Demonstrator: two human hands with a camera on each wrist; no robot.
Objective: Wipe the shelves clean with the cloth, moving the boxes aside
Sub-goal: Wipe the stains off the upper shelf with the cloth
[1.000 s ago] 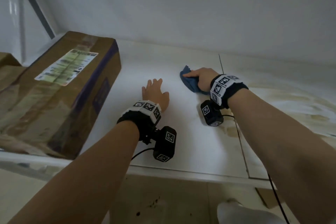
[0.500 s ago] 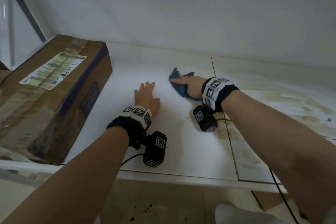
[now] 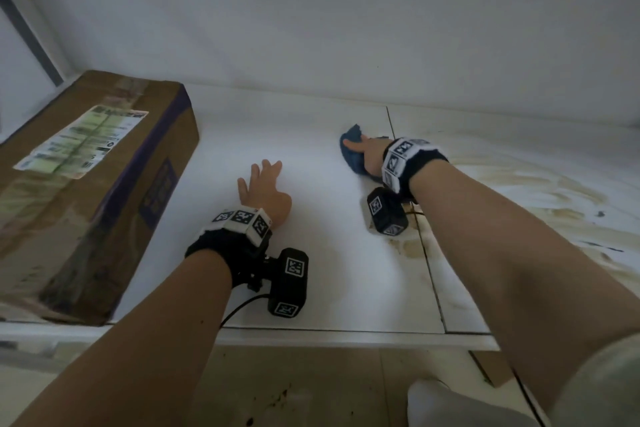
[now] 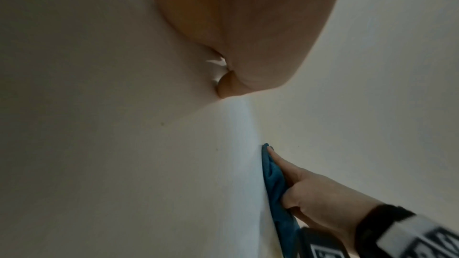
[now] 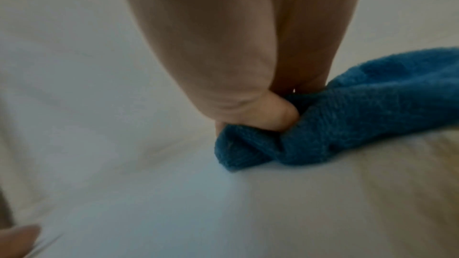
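1. The right hand [image 3: 369,154] presses a bunched blue cloth [image 3: 351,152] onto the white shelf [image 3: 311,253], toward the far side, near the back wall [image 3: 346,28]. The forefinger lies straight along the top of the cloth; from the right wrist camera the thumb tucks into a fold, so the hand grips the cloth as well as pushing on it.
2. The cloth sits just left of a dark seam [image 3: 429,253] that runs near to far across the shelf.
3. The left hand [image 3: 265,189] lies flat on the bare shelf, palm down, fingers straight and slightly spread, holding nothing. It is left of the cloth and nearer to me, apart from it.
4. A cardboard box [image 3: 86,191] stands at the left end of the shelf, well clear of both hands. A pale shipping label [image 3: 83,140] is stuck on its top, and a dark purple band runs along its right edge.
5. Right of the seam, the shelf carries brownish smeared stains [image 3: 536,198], with another patch by the seam near the right wrist.
6. Both wrists wear black bands with square-patterned markers; a black camera block hangs beneath each.
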